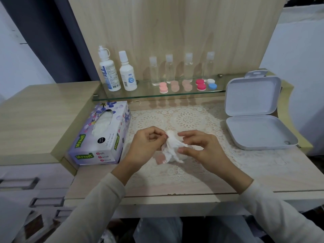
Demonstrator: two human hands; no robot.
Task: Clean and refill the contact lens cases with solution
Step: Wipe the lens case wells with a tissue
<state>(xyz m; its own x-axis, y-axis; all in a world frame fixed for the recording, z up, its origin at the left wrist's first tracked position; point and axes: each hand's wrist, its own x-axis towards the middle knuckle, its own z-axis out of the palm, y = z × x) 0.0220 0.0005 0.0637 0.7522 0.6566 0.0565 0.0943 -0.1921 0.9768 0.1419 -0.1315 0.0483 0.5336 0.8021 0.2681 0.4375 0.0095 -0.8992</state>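
Your lens cases sit lidded in a row at the frame's upper middle: a pink pair (163, 87), two peach pairs (175, 86), a red pair (201, 84) and a white-and-blue pair (212, 84). Left of them, two white solution bottles (110, 71) stand upright. At centre, your left hand (147, 144) and right hand (201, 146) pinch a crumpled white tissue (172, 146).

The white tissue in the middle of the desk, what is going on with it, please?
A person works a crumpled white paper tissue with both hands over the white lace mat. The left hand pinches its top edge and the right hand holds its body. What it wraps cannot be seen. Round lens cases in pink, red and blue stand closed on the glass shelf, near two white solution bottles.
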